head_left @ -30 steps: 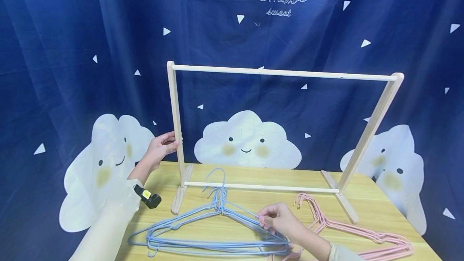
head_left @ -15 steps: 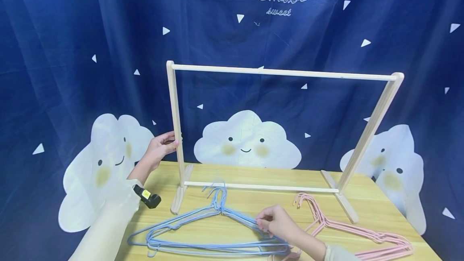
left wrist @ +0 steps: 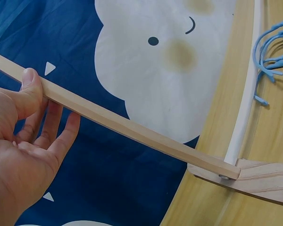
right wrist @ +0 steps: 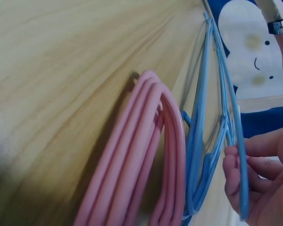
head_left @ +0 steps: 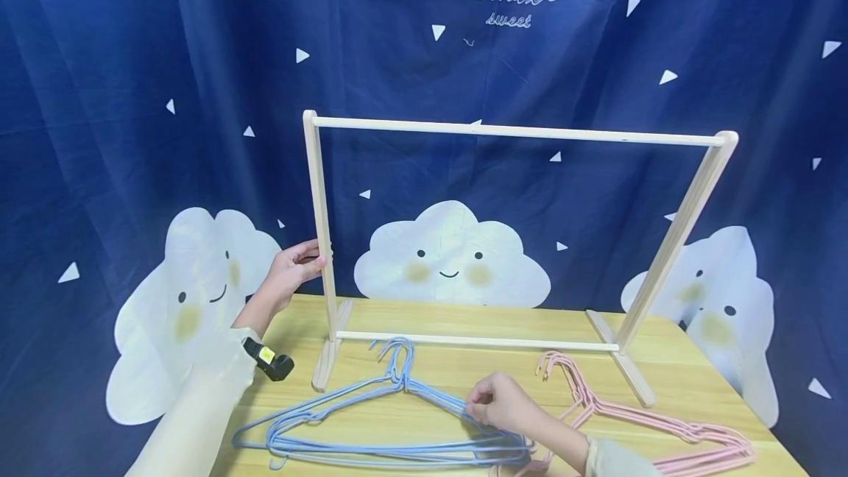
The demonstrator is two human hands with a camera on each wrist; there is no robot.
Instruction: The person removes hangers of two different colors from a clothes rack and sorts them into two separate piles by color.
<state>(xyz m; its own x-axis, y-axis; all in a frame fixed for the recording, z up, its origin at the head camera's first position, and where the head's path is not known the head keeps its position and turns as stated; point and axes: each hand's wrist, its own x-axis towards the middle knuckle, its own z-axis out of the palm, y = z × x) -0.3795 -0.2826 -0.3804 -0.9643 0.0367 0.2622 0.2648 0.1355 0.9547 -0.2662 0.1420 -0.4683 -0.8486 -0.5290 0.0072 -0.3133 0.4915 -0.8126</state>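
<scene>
A wooden rack stands on the table; its left upright [head_left: 319, 193] is held between the thumb and fingers of my left hand [head_left: 289, 273], below mid-height. The left wrist view shows the thumb on one face of the upright [left wrist: 127, 127] and the fingers behind it. Several blue wire hangers [head_left: 358, 389] lie stacked in front of the rack, hooks towards its lower bar. At the stack's right shoulder, my right hand [head_left: 506, 405] pinches a blue hanger [right wrist: 242, 174]. Its wire runs past the curled fingers in the right wrist view. The fingertips partly hide the grip.
Several pink hangers [head_left: 649, 425] lie stacked on the table right of the blue ones, partly behind my right forearm. The rack's top bar [head_left: 517, 131] spans between the uprights, with a lower bar [head_left: 477, 342] near the table. A blue cloud-print curtain [head_left: 424, 72] hangs behind.
The top blue hanger's hook, raised above the others a second ago, has come down among them. My right hand has shifted slightly left; my left hand stays on the upright.
</scene>
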